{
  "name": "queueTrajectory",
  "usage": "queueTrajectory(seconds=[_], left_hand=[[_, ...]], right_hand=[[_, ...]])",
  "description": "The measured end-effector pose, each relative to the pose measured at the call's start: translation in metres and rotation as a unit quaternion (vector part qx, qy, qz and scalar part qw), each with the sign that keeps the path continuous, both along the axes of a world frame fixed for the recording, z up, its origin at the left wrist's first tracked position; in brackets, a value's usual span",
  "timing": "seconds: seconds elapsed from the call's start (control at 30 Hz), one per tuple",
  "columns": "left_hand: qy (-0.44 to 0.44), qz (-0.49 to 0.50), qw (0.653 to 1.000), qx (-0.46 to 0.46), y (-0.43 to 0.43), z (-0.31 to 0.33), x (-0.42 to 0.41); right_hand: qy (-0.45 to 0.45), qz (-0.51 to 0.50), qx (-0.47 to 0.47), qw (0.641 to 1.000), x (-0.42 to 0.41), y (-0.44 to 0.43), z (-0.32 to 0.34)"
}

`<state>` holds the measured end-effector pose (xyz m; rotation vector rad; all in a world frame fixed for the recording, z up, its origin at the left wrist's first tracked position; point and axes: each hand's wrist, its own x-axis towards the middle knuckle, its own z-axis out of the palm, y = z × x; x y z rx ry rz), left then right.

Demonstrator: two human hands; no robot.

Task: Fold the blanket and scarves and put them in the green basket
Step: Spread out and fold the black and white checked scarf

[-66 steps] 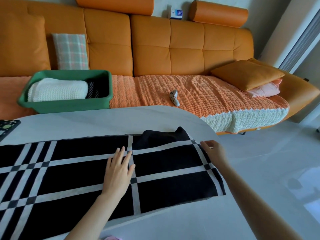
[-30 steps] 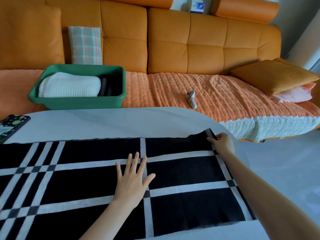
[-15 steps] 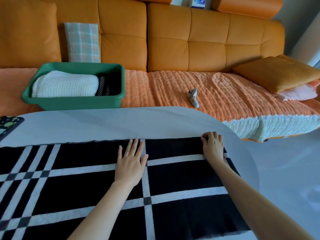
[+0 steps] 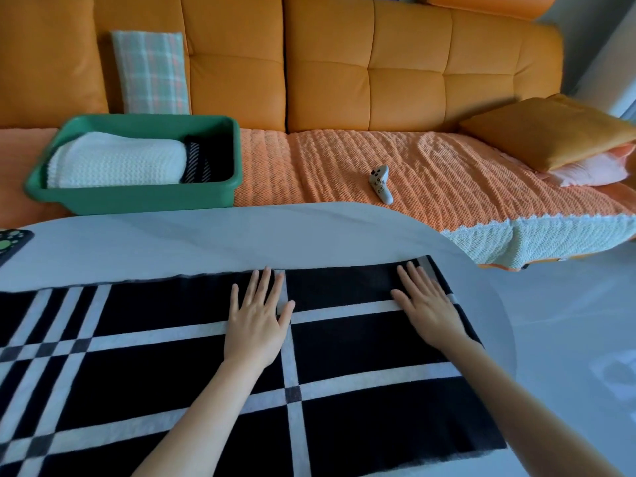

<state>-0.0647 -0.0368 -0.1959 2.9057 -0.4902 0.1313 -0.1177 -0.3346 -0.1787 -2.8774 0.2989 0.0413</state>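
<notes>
Head view: since the earlier pictures the right hand (image 4: 426, 308) has let go of the scarf (image 4: 361, 342). A second ago it pinched the far right corner, and half a second ago its fingers were curled over that corner. It now lies palm down with straight, slightly spread fingers (image 4: 413, 277), holding nothing and pressing the cloth near the table's (image 4: 241, 235) rounded right end. The black hump of bunched cloth seen at that corner two seconds ago is gone, and the corner lies flat. The left hand (image 4: 256, 325) has stayed flat on the scarf but has slid toward the table's far side. Its fingers are straight and a little apart, its thumb is out to the right, and it grips nothing.

The scarf is black with white bands that cross in a wide check, with a tighter group of bands toward the table's left end. It lies spread over the near half of the table, running off the picture at the left and bottom. Its far edge is straight and its right edge runs close to the table's curved rim.

Beyond the table's far edge, to the left, the green basket (image 4: 137, 201) sits on the orange sofa (image 4: 327, 63). It holds a folded white blanket (image 4: 117, 160) with a dark striped scarf (image 4: 201, 160) just beside it. A grey controller (image 4: 380, 184) lies on the sofa seat past the table's far right edge.
</notes>
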Motion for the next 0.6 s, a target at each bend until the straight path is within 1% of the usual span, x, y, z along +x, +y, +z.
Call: queueTrajectory(seconds=[0.1, 0.2, 0.27, 0.33, 0.37, 0.43, 0.47, 0.6], left_hand=[[0.001, 0.002, 1.0, 0.003, 0.0, 0.0, 0.0], [0.001, 0.003, 1.0, 0.007, -0.001, 0.0, 0.0], [0.001, 0.002, 1.0, 0.008, -0.001, 0.0, 0.0], [-0.001, 0.001, 1.0, 0.007, -0.001, 0.0, 0.0], [-0.001, 0.001, 1.0, 0.007, -0.001, 0.0, 0.0], [-0.003, 0.003, 1.0, 0.007, -0.001, 0.0, 0.0], [-0.005, 0.004, 1.0, 0.007, -0.001, 0.0, 0.0], [-0.013, 0.007, 1.0, 0.002, -0.001, -0.001, 0.0]], right_hand=[[0.022, -0.049, 0.004, 0.999, 0.002, -0.031, 0.0], [-0.009, -0.111, 0.028, 0.993, 0.011, -0.04, 0.008], [-0.039, -0.118, 0.035, 0.992, 0.024, -0.038, 0.017], [-0.04, -0.083, 0.06, 0.994, 0.043, -0.035, 0.031], [-0.021, -0.048, 0.082, 0.995, 0.054, -0.033, 0.037], [0.045, 0.032, 0.132, 0.99, 0.074, -0.026, 0.047], [0.075, 0.065, 0.142, 0.985, 0.082, -0.022, 0.05], [0.181, 0.123, 0.127, 0.968, 0.099, -0.008, 0.054]])
